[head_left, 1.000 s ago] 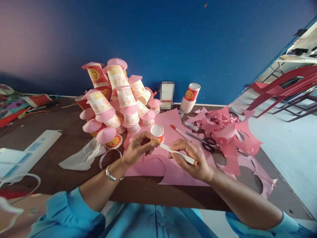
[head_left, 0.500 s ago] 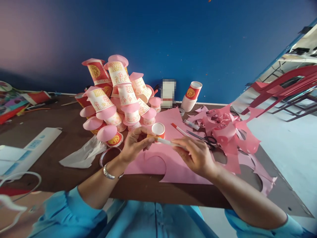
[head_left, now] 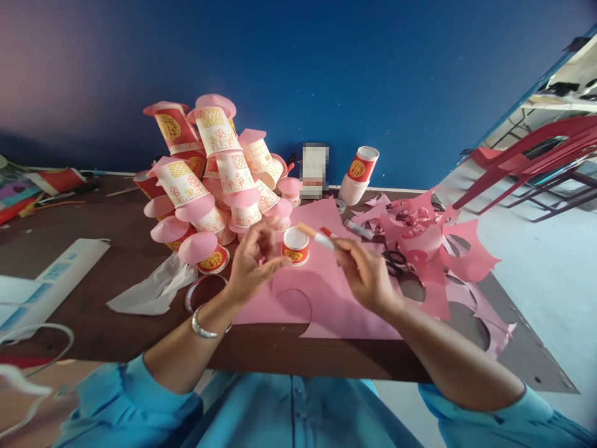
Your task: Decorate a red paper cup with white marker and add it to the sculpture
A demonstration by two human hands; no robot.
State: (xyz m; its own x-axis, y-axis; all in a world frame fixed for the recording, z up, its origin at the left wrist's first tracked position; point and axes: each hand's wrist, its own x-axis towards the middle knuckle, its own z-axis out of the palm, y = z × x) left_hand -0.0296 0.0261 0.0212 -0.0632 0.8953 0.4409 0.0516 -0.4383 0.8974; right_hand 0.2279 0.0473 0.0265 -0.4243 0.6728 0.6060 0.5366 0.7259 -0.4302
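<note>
My right hand (head_left: 364, 270) grips a marker pen (head_left: 323, 238), white with an orange end pointing up and left. To the left, my left hand (head_left: 254, 258) holds nothing, its thumb and fingers apart. Between the hands a short red and gold paper cup (head_left: 296, 247) stands upright on pink paper (head_left: 321, 298). The marker's orange end overlaps the cup's right rim in view; whether it touches I cannot tell. Behind my right hand lie a red-capped pen (head_left: 328, 232), mostly covered, and black-handled scissors (head_left: 395, 261).
Paper cups with pink cone tops (head_left: 219, 137) are stacked at the back left. Nested cups (head_left: 361, 174) lean near the blue wall. Pink scraps (head_left: 420, 230) pile up on the right. A tape roll (head_left: 205, 292), a clear plastic bag (head_left: 153, 286) and a white power strip (head_left: 56, 280) lie leftward.
My left hand has let go of the marker, and its fingers have spread. My right hand has lifted the marker slightly, turning its orange end upward. The view has shifted slightly.
</note>
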